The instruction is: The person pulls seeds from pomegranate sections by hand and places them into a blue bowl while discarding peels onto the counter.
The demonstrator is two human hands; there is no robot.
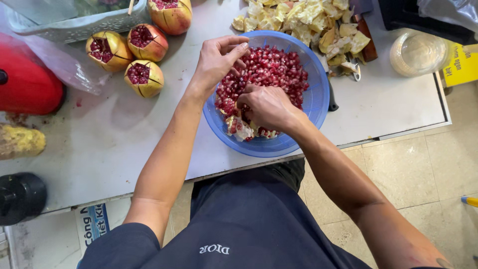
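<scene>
Cut fruit at left: four yellow-red pomegranates with their crowns sliced off [138, 50] sit on the white worktop [99, 144], well apart from the hands; red seeds show in each open top.
Left hand: the left hand [219, 59] hovers over the far-left rim of the round blue plastic bowl [318, 97], fingers curled loosely inward, thumb near the fingertips; whether they pinch anything cannot be told.
Seeds: a heap of loose red pomegranate seeds [271, 74] fills the bowl's middle.
Right hand: the right hand [266, 107] is closed over a pale pomegranate chunk with white pith and some seeds [240, 128], fingers bent down and pressed against it.
Where the chunk is: inside the bowl, at its near-left wall, partly hidden under the hand.
Axis of the chunk: too covered to judge; the visible part runs roughly along the bowl's near wall, broken face up.
Peel heap at right: yellowish torn peel pieces [308, 22] lie just beyond the bowl.
Risk, spill: the bowl overhangs near the worktop's front edge, so a hard press on its near side could tip it.
Risk, mess: squeezing could burst seeds and spray juice.
Risk, pith: white bits may drop among the clean seeds.
</scene>
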